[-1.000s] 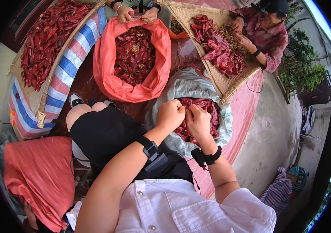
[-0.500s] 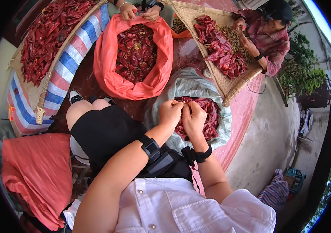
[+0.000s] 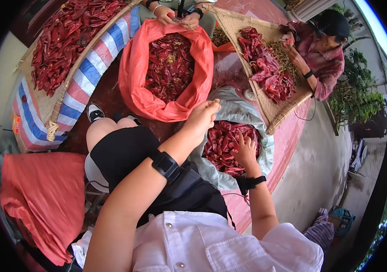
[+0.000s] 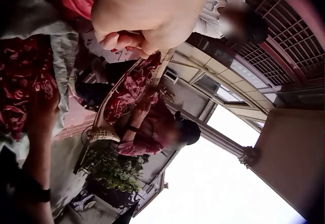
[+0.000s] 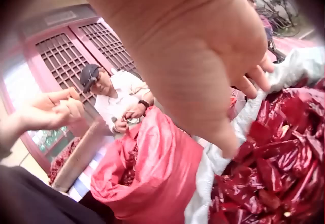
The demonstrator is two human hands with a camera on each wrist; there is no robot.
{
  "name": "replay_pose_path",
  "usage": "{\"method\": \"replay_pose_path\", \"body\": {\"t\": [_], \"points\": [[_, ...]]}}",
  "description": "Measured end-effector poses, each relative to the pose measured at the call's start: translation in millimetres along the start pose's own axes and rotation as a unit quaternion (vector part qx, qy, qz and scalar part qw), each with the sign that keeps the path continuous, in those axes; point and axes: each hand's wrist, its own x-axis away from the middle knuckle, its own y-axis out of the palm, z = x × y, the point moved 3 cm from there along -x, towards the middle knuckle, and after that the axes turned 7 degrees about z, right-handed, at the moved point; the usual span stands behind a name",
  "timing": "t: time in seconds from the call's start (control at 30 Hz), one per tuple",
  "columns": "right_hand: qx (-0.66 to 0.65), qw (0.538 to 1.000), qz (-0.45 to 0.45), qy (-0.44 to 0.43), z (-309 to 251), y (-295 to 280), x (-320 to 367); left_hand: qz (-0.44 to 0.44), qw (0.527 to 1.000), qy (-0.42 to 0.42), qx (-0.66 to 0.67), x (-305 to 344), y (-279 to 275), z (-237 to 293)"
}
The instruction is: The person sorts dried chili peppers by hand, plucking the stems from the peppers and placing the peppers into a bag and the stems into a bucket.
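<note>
My left hand [image 3: 201, 119] is raised over the near left rim of a pale grey woven sack [image 3: 241, 109]. Its thumb and fingers pinch a small tan chilli stem [image 3: 217, 103]. Inside the sack lie dried red chillies [image 3: 220, 147]. Over their right side is my right hand [image 3: 246, 154], fingers spread and holding nothing. In the right wrist view that hand [image 5: 208, 56] reaches past the sack's rim, thumb pointing down close to the chillies [image 5: 269, 178]. The left wrist view shows the back of my left hand [image 4: 147, 10], its fingers curled in.
A red sack [image 3: 132, 86] of chillies with stems stands ahead, another person's hands [image 3: 177, 17] at its far rim. To the right, a person [image 3: 323, 54] works at a woven tray [image 3: 277, 115] of chillies and stems. A chilli-filled tray [image 3: 59, 106] lies left on striped cloth [image 3: 78, 86].
My hands were together over the grey sack and have parted. The left has moved up and forward with the stem; the right has opened and moved right over the chillies.
</note>
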Motion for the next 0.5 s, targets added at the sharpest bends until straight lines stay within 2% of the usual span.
{"method": "replay_pose_path", "body": {"t": [0.03,0.1,0.17,0.23,0.27,0.37,0.43,0.5], "points": [[0.004,0.996,0.075,-0.04,-2,-1,-2,0.0,1.0,0.012,-0.008,-3,-6,17],[-0.054,0.996,0.06,-0.023,-3,7,-17,0.0,0.998,0.055,0.003,-4,-22,57],[-0.035,0.998,0.046,-0.029,-20,7,-32,0.014,0.996,0.088,0.015,-7,-44,98],[-0.163,0.979,0.105,-0.057,-50,-12,-47,0.065,0.988,0.133,0.034,-5,-63,136],[-0.188,0.968,0.142,-0.082,-66,-20,-56,0.08,0.983,0.16,0.043,-2,-70,151],[-0.281,0.933,0.172,-0.143,-119,-34,-95,0.099,0.973,0.178,0.108,-4,-96,162],[-0.343,0.918,0.128,-0.153,-155,-40,-124,0.114,0.968,0.16,0.157,-7,-110,156],[-0.361,0.908,0.111,-0.183,-184,-39,-154,0.117,0.96,0.183,0.176,-7,-110,156]]}}
